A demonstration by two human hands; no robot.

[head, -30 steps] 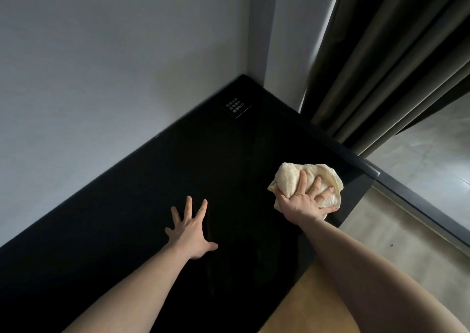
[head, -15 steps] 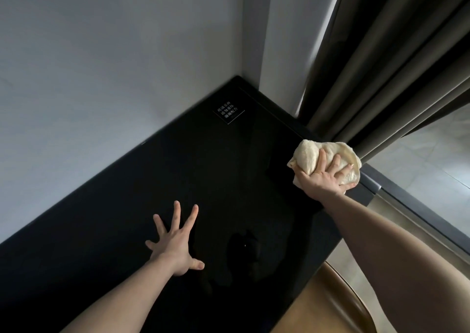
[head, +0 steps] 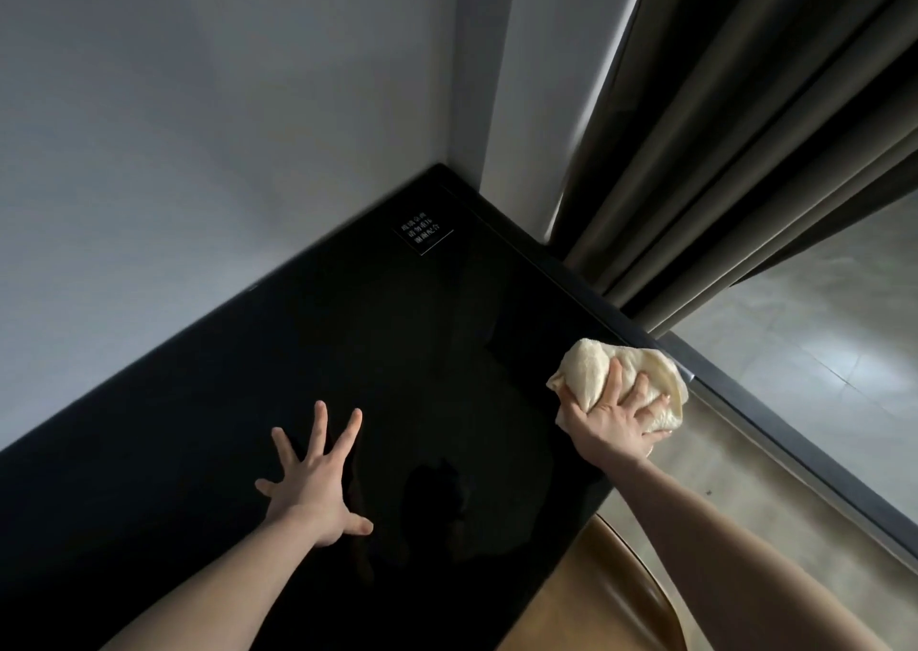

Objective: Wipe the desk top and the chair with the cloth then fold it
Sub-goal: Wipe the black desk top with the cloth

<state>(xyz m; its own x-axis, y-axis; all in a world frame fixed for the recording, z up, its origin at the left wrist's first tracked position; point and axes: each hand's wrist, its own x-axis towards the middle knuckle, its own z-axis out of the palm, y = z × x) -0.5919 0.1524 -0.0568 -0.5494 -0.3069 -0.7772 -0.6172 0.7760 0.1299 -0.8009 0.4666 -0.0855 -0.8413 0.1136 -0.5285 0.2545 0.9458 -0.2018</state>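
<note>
The glossy black desk top (head: 377, 352) runs from the lower left up into the wall corner. A bunched cream cloth (head: 593, 369) sits at the desk's right edge, and my right hand (head: 616, 414) grips it from above, fingers curled over the bundle. My left hand (head: 313, 481) lies flat on the desk with its fingers spread wide, well left of the cloth. A curved brown chair (head: 601, 596) shows below the desk's right edge, partly hidden by my right forearm.
A small label with white text (head: 422, 234) lies near the desk's far corner. Grey curtains (head: 720, 163) hang at the right behind the desk. A dark ledge (head: 795, 451) and pale floor lie to the right. White walls bound the desk at left and back.
My right hand slid the cloth away along the desk's right edge toward the curtain, then drew back a little. My left hand stayed flat with its fingers spread.
</note>
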